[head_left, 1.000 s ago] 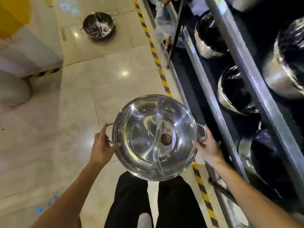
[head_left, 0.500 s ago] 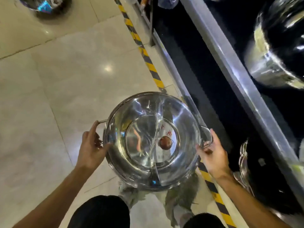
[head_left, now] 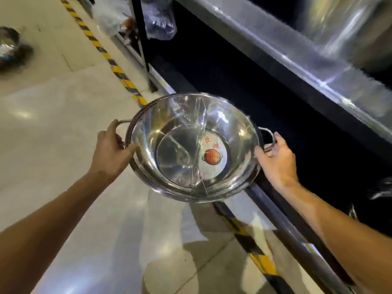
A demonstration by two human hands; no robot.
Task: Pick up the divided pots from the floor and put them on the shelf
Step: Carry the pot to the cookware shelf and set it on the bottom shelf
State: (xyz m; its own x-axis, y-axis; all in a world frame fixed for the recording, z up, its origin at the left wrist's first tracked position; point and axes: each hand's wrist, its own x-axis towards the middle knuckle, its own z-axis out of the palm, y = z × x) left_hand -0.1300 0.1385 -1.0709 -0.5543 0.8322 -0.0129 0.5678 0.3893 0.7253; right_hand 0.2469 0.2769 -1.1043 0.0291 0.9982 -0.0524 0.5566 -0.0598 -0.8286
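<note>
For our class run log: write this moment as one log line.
step: carry to shelf | left hand: grips handle | right hand: grips handle | divided pot: held level, over shelf edge

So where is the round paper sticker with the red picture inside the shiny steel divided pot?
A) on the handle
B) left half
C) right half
C: the round paper sticker lies on the bottom of the shiny steel divided pot, right of its divider wall.

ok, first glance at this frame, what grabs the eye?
The shiny divided pot at centre, held level by both handles, left hand and right hand, with a red-printed label in its right compartment. It sits at the edge of the dark lower shelf, right of the yellow-black floor tape. Another pot is blurred on the floor, far left.
</note>
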